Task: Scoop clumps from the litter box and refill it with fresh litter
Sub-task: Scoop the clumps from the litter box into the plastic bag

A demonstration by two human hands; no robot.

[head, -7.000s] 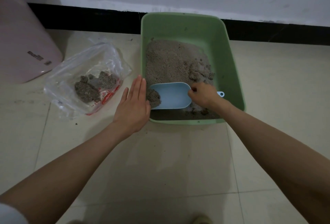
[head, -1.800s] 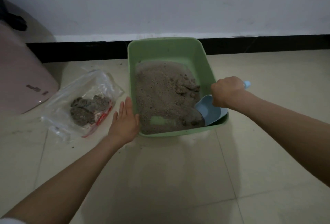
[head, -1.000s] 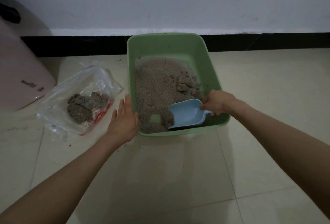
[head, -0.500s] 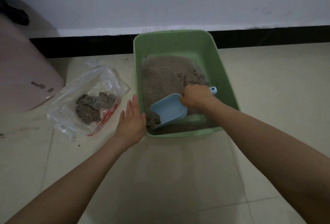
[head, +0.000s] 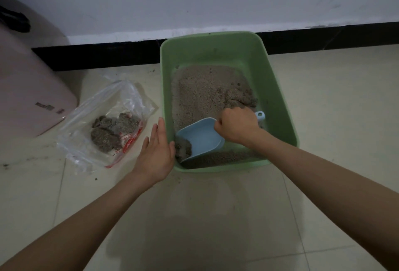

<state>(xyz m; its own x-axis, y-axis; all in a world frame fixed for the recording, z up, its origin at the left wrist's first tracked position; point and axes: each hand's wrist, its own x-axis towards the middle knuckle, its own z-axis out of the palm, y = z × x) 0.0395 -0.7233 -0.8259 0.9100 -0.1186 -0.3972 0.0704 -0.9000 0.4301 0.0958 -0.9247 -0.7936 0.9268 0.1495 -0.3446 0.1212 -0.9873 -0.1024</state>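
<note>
Right hand [head: 237, 127] grips scoop [head: 201, 135], a clump [head: 183, 147] at its lip in near-left corner of box [head: 280, 102]. Left hand [head: 157, 152] flat against box wall. Bag [head: 108, 126] holds several clumps. I judge scooping partway: clumps remain at right; refill not begun.

Two bare forearms reach in from the lower corners of the head view, each uncovered from the frame edge to the wrist, with no sleeve in view. The left hand [head: 156, 156] and the right hand [head: 238, 127] are bare too: gloveless, ringless, without watch or band at either wrist. The left hand's fingernails look short and plain.
</note>
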